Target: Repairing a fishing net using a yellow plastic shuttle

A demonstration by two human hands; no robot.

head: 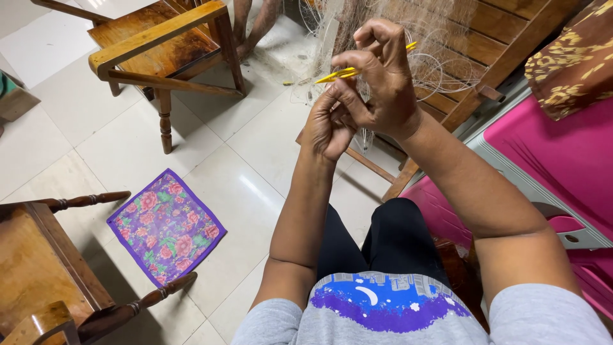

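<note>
Head view looks down on your two hands raised together at about twelve o'clock, in front of a wooden bench. Your right hand (382, 80) is closed around a thin yellow netting needle (348, 71), whose tip points toward nine o'clock. Your left hand (329, 124) sits just below and touching it, fingers curled in, pinching strands of a fine pale fishing net (440, 38) that hangs over the bench (504, 38) toward one o'clock. At eight o'clock a purple flowered cloth (166, 227) lies flat on the white tile floor (255, 191), well apart from your hands, between two wooden chairs (159, 45).
</note>
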